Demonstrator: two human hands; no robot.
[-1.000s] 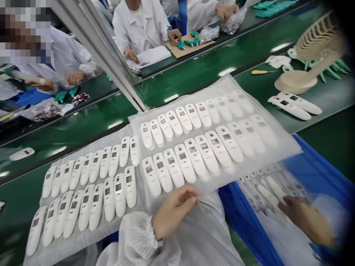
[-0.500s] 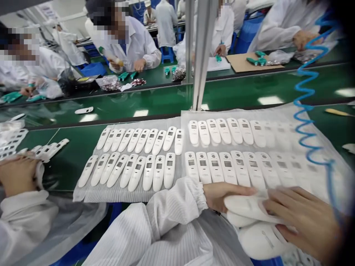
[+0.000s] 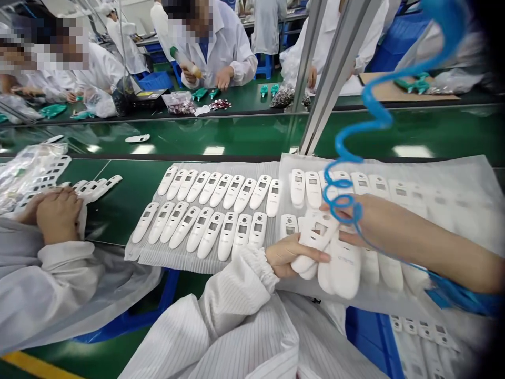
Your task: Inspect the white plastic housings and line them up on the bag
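Note:
Several long white plastic housings (image 3: 313, 234), each with a small window, are gripped in a stack by my left hand (image 3: 290, 253), its thumb laid across them. Close beside it, my right hand (image 3: 355, 213) holds more white housings (image 3: 346, 266) by their upper ends, its fingers partly hidden behind a blue coiled hose (image 3: 341, 202). Both bunches are above the right-hand foam sheet (image 3: 465, 173). Rows of like housings lie on that sheet, and two more rows (image 3: 211, 226) lie on the left-hand sheet (image 3: 177, 258).
A metal post (image 3: 335, 68) rises behind the sheets, beside a green conveyor (image 3: 236, 137). At left, another person's hands (image 3: 59, 213) are near white frames (image 3: 100, 189). A blue bin (image 3: 371, 337) with more housings is below the table edge. Co-workers in white coats sit opposite.
My hands have moved up and left with the housings, from the table's near edge to over the right-hand sheet. The blue hose now hangs across my right hand. The whole view has shifted.

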